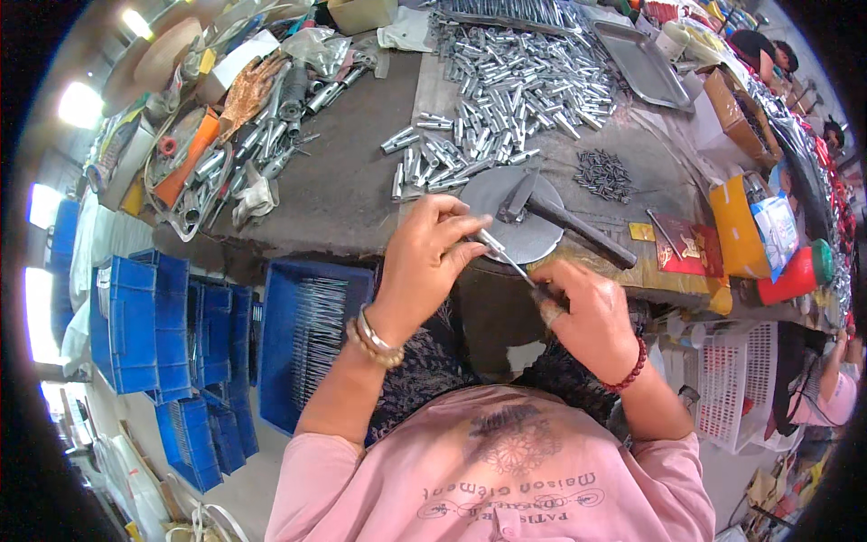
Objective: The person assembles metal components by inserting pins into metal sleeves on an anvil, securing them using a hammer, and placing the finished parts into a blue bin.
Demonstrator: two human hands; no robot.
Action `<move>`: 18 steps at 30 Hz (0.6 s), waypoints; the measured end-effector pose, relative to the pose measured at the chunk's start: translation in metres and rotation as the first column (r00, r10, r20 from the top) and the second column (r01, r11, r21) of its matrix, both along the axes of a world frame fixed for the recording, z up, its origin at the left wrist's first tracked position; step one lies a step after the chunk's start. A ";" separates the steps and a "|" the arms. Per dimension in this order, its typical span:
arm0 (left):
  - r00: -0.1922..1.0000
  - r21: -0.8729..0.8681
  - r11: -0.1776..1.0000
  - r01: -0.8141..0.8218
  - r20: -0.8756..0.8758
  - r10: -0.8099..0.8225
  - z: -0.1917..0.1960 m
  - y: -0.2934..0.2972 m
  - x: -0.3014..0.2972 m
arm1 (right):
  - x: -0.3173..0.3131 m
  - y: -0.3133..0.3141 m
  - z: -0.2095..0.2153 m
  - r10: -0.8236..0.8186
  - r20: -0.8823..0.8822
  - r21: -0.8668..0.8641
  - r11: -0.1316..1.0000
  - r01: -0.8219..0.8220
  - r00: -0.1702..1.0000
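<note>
My left hand (pixel 428 253) pinches a short silver metal sleeve (pixel 489 241) between thumb and fingers, above the near edge of the bench. My right hand (pixel 587 312) is closed round the dark end of a thin metal rod (pixel 517 270). The rod's far tip meets the sleeve; whether it sits inside, I cannot tell. Just beyond my hands lies a round grey metal plate (pixel 542 237), and a hammer (pixel 578 228) rests across it. Many similar silver sleeves (pixel 492 126) are heaped behind the plate. Small dark pins (pixel 603 175) form a pile to its right.
Hand tools and an orange-handled tool (pixel 191 161) crowd the bench's left. A metal tray (pixel 643 65), cardboard box (pixel 736 113) and red bottle (pixel 795 275) stand right. Below left, a blue bin (pixel 275 361) holds long metal rods near stacked blue bins (pixel 126 316); a white basket (pixel 736 384) stands right.
</note>
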State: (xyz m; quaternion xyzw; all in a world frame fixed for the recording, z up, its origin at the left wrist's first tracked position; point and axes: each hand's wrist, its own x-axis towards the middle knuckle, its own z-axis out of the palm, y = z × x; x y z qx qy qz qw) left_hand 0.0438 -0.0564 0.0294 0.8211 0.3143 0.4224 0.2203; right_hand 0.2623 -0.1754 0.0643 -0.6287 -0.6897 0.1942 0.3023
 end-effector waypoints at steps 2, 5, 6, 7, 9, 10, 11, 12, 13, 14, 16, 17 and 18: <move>0.992 -0.216 0.975 -0.050 0.099 0.072 -0.004 -0.023 0.006 | 0.000 -0.004 -0.008 -0.011 -0.119 -0.098 0.995 -0.001 0.993; 0.962 -0.550 0.835 -0.025 0.215 0.170 -0.007 -0.050 0.012 | -0.004 -0.010 -0.014 -0.025 -0.271 -0.227 0.973 -0.039 0.962; 0.951 -0.657 0.753 0.040 0.256 0.172 -0.008 -0.056 0.014 | -0.008 -0.013 -0.015 -0.057 -0.311 -0.267 0.963 -0.029 0.949; 0.938 -0.748 0.655 0.109 0.295 0.181 -0.008 -0.061 0.016 | -0.012 -0.015 -0.016 -0.092 -0.349 -0.307 0.951 -0.021 0.933; 0.925 -0.780 0.607 0.151 0.328 0.192 -0.013 -0.064 0.019 | -0.017 -0.020 -0.018 -0.082 -0.384 -0.284 0.958 -0.033 0.920; 0.892 -0.797 0.565 0.213 0.395 0.221 -0.013 -0.065 0.021 | -0.020 -0.022 -0.018 -0.089 -0.414 -0.298 0.954 -0.043 0.906; 0.851 -0.806 0.523 0.277 0.458 0.255 -0.014 -0.065 0.021 | -0.022 -0.023 -0.019 -0.095 -0.443 -0.311 0.949 -0.054 0.892; 0.838 -0.810 0.506 0.297 0.474 0.268 -0.015 -0.065 0.020 | -0.025 -0.023 -0.019 -0.090 -0.444 -0.314 0.947 -0.061 0.891; 0.837 -0.813 0.506 0.289 0.471 0.279 -0.015 -0.065 0.018 | -0.028 -0.023 -0.019 -0.087 -0.437 -0.310 0.949 -0.059 0.895; 0.837 -0.803 0.518 0.294 0.478 0.266 -0.015 -0.066 0.016 | -0.032 -0.023 -0.020 -0.081 -0.430 -0.305 0.950 -0.060 0.899; 0.837 -0.792 0.551 0.263 0.472 0.279 -0.011 -0.067 0.011 | -0.041 -0.022 -0.019 -0.033 -0.388 -0.268 0.960 -0.079 0.921; 0.804 -0.777 0.558 0.292 0.516 0.297 -0.013 -0.067 0.007 | -0.046 -0.021 -0.018 0.005 -0.344 -0.227 0.970 -0.088 0.939; 0.794 -0.764 0.579 0.286 0.527 0.302 -0.012 -0.067 0.003 | -0.046 -0.020 -0.017 0.047 -0.333 -0.228 0.965 -0.129 0.942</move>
